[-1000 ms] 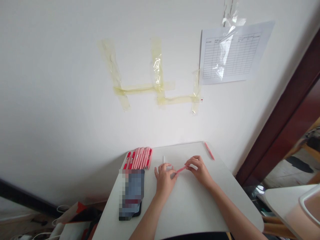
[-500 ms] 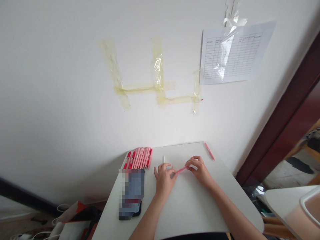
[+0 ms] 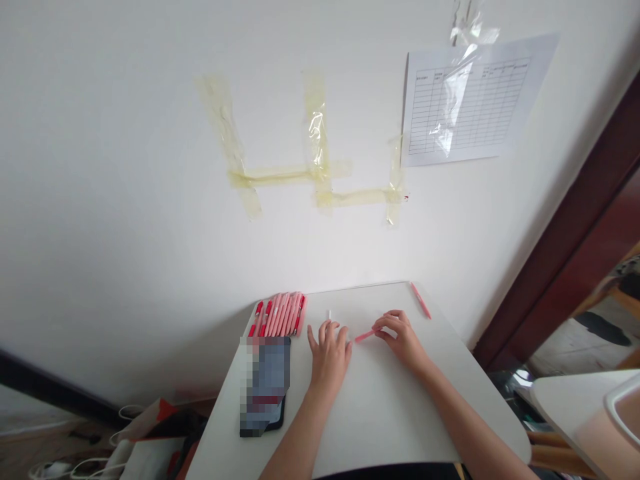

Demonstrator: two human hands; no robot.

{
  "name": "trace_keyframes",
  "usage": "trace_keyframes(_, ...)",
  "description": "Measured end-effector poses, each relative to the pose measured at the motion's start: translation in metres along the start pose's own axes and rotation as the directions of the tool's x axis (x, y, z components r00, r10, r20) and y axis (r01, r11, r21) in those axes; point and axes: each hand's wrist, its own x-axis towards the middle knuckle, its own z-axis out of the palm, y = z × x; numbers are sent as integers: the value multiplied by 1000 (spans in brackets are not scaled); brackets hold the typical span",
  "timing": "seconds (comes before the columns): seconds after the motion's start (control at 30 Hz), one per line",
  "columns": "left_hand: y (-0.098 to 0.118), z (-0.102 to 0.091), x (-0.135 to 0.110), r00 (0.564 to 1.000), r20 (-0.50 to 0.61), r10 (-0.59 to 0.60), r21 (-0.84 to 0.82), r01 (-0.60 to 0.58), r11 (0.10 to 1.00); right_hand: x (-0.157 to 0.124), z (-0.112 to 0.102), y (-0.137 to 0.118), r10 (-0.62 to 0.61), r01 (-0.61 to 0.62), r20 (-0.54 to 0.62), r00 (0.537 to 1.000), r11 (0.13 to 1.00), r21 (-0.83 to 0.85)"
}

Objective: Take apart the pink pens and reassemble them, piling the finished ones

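My right hand (image 3: 401, 338) pinches one end of a slim pink pen (image 3: 365, 336), whose other end points left at my left hand. My left hand (image 3: 330, 353) rests low over the table with its fingers spread, its thumb and forefinger just apart from the pen's tip. Beyond the left fingertips lies a thin white stick-like piece (image 3: 329, 314), partly hidden by the fingers. A row of pink and red pens (image 3: 285, 315) lies side by side at the table's far left. Another pink pen (image 3: 421, 301) lies alone near the far right edge.
The white table (image 3: 385, 413) stands against a wall bearing yellowed tape (image 3: 280, 177) and a taped paper form (image 3: 465, 107). A blurred-out, phone-like dark object (image 3: 273, 380) lies left of my left arm. Cables and bags are on the floor at lower left.
My left hand has let go of the pink pen's left end, drawn slightly back and spread its fingers. My right hand still holds the pen in nearly the same place.
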Motion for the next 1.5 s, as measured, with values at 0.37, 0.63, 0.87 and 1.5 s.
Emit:
trace_keyframes(0.37,-11,-19,4,995,23,-98,-192,100,976,0,-2,-6,33,-34,6,999,999,26)
trace_keyframes(0.63,-45,-43,-1,932,340,124,-297,-19,955,0,-2,-1,44,-45,9,999,998,43)
trace_keyframes(0.87,-39,-42,-2,922,364,129,-323,-5,946,1,-2,2,56,-56,4,998,998,43)
trace_keyframes(1.5,8,-10,-4,989,139,-46,-192,73,979,3,-5,3,35,-35,-5,999,999,10)
